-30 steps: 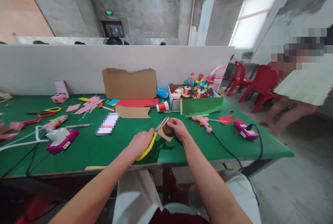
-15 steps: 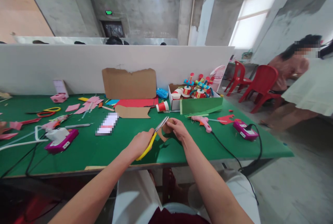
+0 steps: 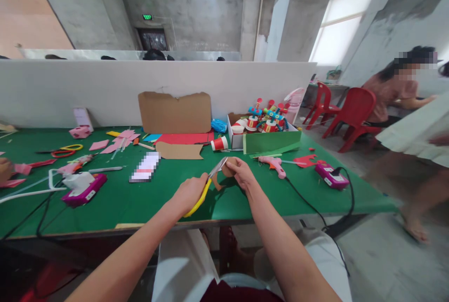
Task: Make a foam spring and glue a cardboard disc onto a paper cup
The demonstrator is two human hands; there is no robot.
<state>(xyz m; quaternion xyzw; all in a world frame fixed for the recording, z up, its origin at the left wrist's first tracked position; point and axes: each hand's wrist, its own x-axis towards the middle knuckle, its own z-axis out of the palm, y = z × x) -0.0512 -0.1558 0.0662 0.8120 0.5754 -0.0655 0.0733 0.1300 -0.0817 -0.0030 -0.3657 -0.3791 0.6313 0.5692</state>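
My left hand (image 3: 190, 193) is closed around the yellow handles of a pair of scissors (image 3: 201, 199), whose blades point up and to the right. Between thumb and fingers, my right hand (image 3: 240, 171) pinches a small rounded piece of brown cardboard (image 3: 228, 169). The blades meet the left edge of this cardboard, and a thin curved strip of it hangs down beneath them. Both hands are above the green table (image 3: 168, 194), close to its front edge. Behind them a red and white paper cup (image 3: 219, 143) lies on its side next to a cut cardboard sheet (image 3: 178, 151).
To the right lie a pink glue gun (image 3: 275, 165) and a purple power strip (image 3: 331, 175) with cords. A box (image 3: 271, 142) of cup figures stands behind. Leftward are a phone (image 3: 144, 167), pink paper scraps (image 3: 121, 141) and another power strip (image 3: 86, 191). One person walks past at right.
The cardboard piece has turned slightly in my right hand, and its hanging strip has curled a little. My scissors stay nearly in place. At right, the walking person has moved.
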